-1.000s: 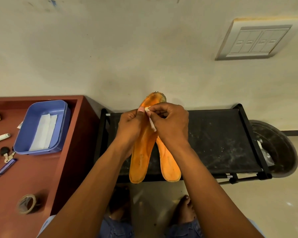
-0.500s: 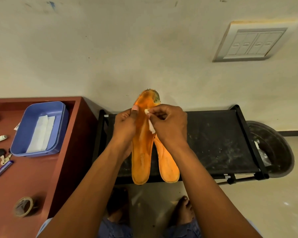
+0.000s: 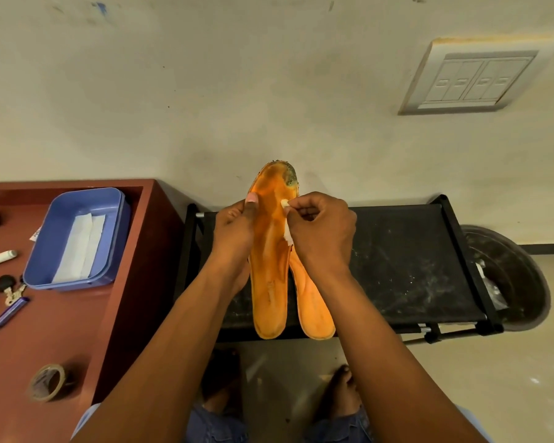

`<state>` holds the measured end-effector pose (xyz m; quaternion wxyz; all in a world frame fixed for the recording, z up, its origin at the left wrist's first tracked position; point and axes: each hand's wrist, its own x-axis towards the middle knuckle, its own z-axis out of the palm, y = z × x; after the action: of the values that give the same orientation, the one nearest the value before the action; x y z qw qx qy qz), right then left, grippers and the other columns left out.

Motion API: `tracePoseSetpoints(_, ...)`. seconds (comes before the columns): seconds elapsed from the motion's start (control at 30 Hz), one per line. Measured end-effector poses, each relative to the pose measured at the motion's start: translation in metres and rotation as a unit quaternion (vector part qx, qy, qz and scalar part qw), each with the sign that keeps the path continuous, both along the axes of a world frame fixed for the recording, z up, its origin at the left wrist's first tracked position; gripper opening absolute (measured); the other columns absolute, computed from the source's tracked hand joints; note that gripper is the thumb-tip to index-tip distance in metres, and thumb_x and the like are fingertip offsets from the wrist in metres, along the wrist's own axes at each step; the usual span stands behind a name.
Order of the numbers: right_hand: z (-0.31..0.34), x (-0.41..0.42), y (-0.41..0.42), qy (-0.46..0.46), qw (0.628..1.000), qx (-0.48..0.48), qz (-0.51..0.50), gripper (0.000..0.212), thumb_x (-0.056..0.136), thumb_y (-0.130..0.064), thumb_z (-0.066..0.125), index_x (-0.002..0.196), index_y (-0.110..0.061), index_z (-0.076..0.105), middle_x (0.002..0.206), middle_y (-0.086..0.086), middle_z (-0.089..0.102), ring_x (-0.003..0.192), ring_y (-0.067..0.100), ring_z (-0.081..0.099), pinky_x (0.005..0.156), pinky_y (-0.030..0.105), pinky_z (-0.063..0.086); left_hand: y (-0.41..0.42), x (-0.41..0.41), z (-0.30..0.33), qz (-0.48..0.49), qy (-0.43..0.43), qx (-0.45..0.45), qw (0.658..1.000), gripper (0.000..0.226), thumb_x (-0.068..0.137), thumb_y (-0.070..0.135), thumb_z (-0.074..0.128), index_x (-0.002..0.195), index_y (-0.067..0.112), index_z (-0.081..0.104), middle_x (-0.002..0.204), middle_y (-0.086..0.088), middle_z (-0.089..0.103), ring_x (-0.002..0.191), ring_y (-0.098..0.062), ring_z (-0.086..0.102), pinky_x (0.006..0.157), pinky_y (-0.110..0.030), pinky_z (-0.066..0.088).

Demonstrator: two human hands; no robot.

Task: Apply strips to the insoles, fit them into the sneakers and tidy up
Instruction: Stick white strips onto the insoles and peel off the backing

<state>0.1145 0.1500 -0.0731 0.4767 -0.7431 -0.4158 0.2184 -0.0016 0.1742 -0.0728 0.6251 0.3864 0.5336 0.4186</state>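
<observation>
Two orange insoles are held upright over the black rack. My left hand [image 3: 234, 228] grips the left edge of the front insole [image 3: 269, 270], thumb pressed near its toe end. The second insole [image 3: 312, 308] hangs behind it, lower right, its heel showing. My right hand [image 3: 320, 231] pinches a small white strip [image 3: 287, 231] against the right side of the front insole. The front insole's toe tip is dark and grubby. No sneakers are in sight.
A black rack [image 3: 403, 266] stands below the hands, with a dark round bin [image 3: 512, 276] to its right. On the red-brown table [image 3: 61, 330] at left sit a blue tray [image 3: 77, 238] with white strips, a tape roll [image 3: 47, 382], keys, a pen and a marker.
The insoles have been lifted slightly higher and the front one's toe end shows more. My right hand has shifted right along the insole with the strip. My left thumb has moved apart from the right fingers.
</observation>
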Motion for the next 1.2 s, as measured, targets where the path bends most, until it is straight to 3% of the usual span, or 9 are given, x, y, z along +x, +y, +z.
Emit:
tracePoseSetpoints(0.13,0.001,-0.014,-0.004,0.006,0.988,-0.05,0.148,0.008,0.086,-0.019,0.08,0.092,-0.023,0.081,0.088,-0.011,0.076,0.081,0.003,0.069,0.082,0.028,0.061,0.004,-0.004,0.0,0.055,0.0,-0.029,0.998,0.046,0.109,0.034,0.044,0.112,-0.003,0.071,0.108,-0.022,0.075,0.103,-0.037,0.073,0.09,-0.046,0.061)
tracePoseSetpoints(0.23,0.0,-0.018,-0.005,-0.004,0.977,-0.069,0.2,0.011,0.085,-0.014,0.08,0.093,-0.021,0.081,0.091,-0.009,0.077,0.083,0.005,0.07,0.083,0.032,0.061,0.007,-0.007,-0.001,0.07,-0.009,-0.054,0.996,0.047,0.11,0.032,0.043,0.117,-0.007,0.067,0.111,-0.025,0.073,0.105,-0.039,0.072,0.086,-0.043,0.062)
tracePoseSetpoints(0.37,-0.003,-0.016,-0.004,-0.036,0.992,-0.025,0.117,0.006,0.085,-0.02,0.08,0.089,-0.024,0.081,0.085,-0.012,0.076,0.078,0.004,0.069,0.084,0.03,0.061,0.007,-0.005,-0.001,0.037,0.001,-0.051,0.998,0.045,0.11,0.034,0.042,0.114,0.0,0.07,0.106,-0.017,0.077,0.097,-0.028,0.076,0.075,-0.034,0.064)
tracePoseSetpoints(0.53,-0.005,-0.003,0.0,-0.038,0.999,-0.006,0.019,0.005,0.086,-0.023,0.08,0.09,-0.026,0.081,0.084,-0.016,0.072,0.076,0.004,0.068,0.084,0.026,0.06,0.002,0.0,-0.001,0.007,0.007,-0.05,0.999,0.041,0.107,0.038,0.045,0.12,0.009,0.071,0.111,-0.013,0.077,0.102,-0.031,0.075,0.09,-0.05,0.06)
tracePoseSetpoints(0.73,-0.004,-0.01,-0.002,0.006,0.976,-0.085,0.201,0.007,0.082,-0.017,0.083,0.087,-0.02,0.082,0.086,-0.009,0.076,0.079,0.004,0.07,0.081,0.032,0.061,0.006,-0.006,0.003,0.068,-0.039,-0.075,0.994,0.039,0.11,0.032,0.043,0.117,0.004,0.069,0.11,-0.018,0.075,0.092,-0.027,0.076,0.075,-0.037,0.065)
tracePoseSetpoints(0.83,-0.006,-0.017,-0.002,0.005,0.959,-0.11,0.259,0.012,0.079,-0.015,0.084,0.09,-0.018,0.082,0.088,-0.005,0.077,0.08,0.007,0.07,0.081,0.037,0.062,0.01,-0.012,0.005,0.095,-0.048,-0.082,0.991,0.033,0.109,0.033,0.044,0.115,0.01,0.067,0.114,-0.015,0.075,0.101,-0.029,0.075,0.087,-0.045,0.062)
tracePoseSetpoints(0.93,-0.006,-0.021,-0.004,-0.024,0.967,-0.09,0.237,0.012,0.081,-0.013,0.081,0.092,-0.02,0.081,0.09,-0.005,0.077,0.081,0.008,0.07,0.081,0.036,0.062,0.011,-0.012,0.007,0.093,-0.052,-0.079,0.991,0.037,0.109,0.035,0.043,0.123,0.01,0.065,0.115,-0.012,0.076,0.103,-0.027,0.075,0.088,-0.044,0.062)
tracePoseSetpoints(1.07,-0.006,-0.02,-0.004,-0.062,0.991,-0.013,0.115,0.005,0.085,-0.02,0.08,0.089,-0.024,0.08,0.086,-0.01,0.075,0.078,0.005,0.069,0.083,0.032,0.061,0.009,-0.01,0.007,0.059,-0.049,-0.082,0.994,0.035,0.109,0.036,0.043,0.118,0.014,0.068,0.11,-0.009,0.077,0.095,-0.021,0.076,0.069,-0.033,0.063)
tracePoseSetpoints(1.2,-0.008,-0.007,0.001,-0.052,0.997,0.003,0.061,0.006,0.087,-0.022,0.079,0.092,-0.023,0.081,0.088,-0.009,0.076,0.08,0.005,0.069,0.085,0.032,0.062,0.003,-0.005,0.008,0.035,-0.06,-0.098,0.993,0.028,0.108,0.037,0.045,0.112,0.021,0.068,0.115,-0.007,0.076,0.106,-0.025,0.073,0.085,-0.042,0.061)
